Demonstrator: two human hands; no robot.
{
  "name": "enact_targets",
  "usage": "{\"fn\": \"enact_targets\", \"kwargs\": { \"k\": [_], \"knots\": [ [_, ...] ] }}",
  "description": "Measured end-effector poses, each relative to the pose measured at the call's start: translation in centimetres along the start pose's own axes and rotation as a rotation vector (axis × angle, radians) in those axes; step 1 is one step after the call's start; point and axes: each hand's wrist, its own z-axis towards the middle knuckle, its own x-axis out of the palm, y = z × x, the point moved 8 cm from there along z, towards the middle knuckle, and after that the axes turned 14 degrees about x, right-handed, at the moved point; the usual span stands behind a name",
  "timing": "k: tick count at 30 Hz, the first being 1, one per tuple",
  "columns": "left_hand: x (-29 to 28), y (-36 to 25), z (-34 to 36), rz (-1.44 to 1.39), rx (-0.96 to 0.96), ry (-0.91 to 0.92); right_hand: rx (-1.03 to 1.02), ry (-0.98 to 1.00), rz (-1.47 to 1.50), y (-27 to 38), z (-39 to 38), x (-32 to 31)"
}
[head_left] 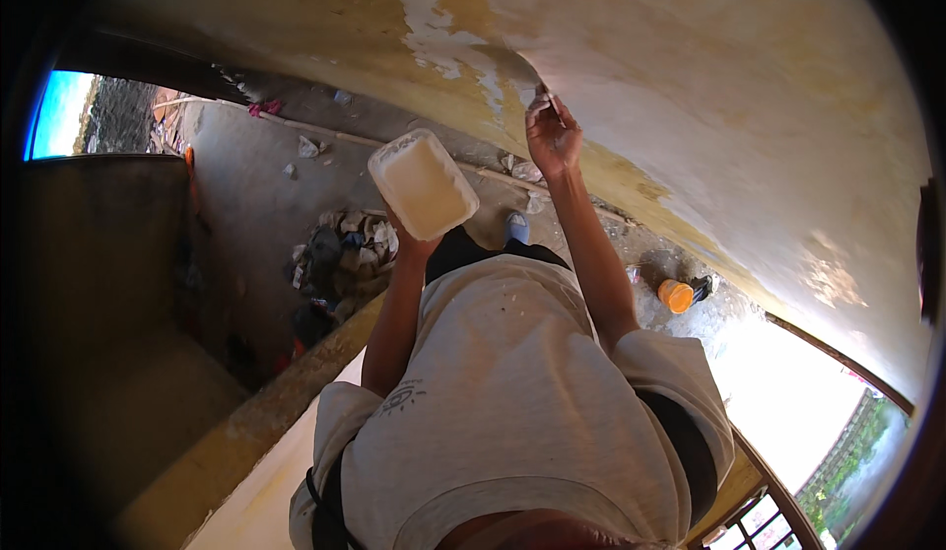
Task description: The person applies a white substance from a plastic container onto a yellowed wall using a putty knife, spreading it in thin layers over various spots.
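Note:
My left hand (415, 243) holds up a white rectangular plastic tub (424, 183) from its near side, with most of the fingers hidden beneath it. Pale cream paste coats the tub's inside and rim. Farther up and to the right, my raised right hand (555, 141) is closed around the handle of a putty knife (537, 75). Its thin blade, seen nearly edge-on, lies against the wall (631, 67). Around the blade the wall is part yellowish old paint, part smooth pale coating, with ragged whitish patches (443, 33) to its left.
A heap of rags and rubbish (345, 254) lies on the dusty floor at left. A long pole (360, 140) runs along the wall's foot among crumpled scraps. An orange bucket (675, 296) stands at right, near a bright opening. A yellow-edged ledge (261, 417) is at lower left.

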Motion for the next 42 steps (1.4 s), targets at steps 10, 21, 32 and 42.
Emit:
{"fn": "enact_targets", "kwargs": {
  "k": [10,21,32,42],
  "knots": [
    [7.4,5.0,2.2,-1.239,-0.478,-0.169,-0.229,0.280,0.131,6.4,-13.9,9.3],
    [6.7,5.9,0.7,-1.165,-0.559,-0.262,-0.055,-0.260,-0.209,5.5,-9.9,-5.7],
    [2.9,-0.3,1.4,0.348,0.032,0.059,-0.113,-0.077,0.050,7.4,3.4,-11.9],
    [4.7,5.4,0.1,-1.193,-0.409,-0.297,-0.355,0.050,0.145,10.0,-11.8,-0.4]
  ]
}}
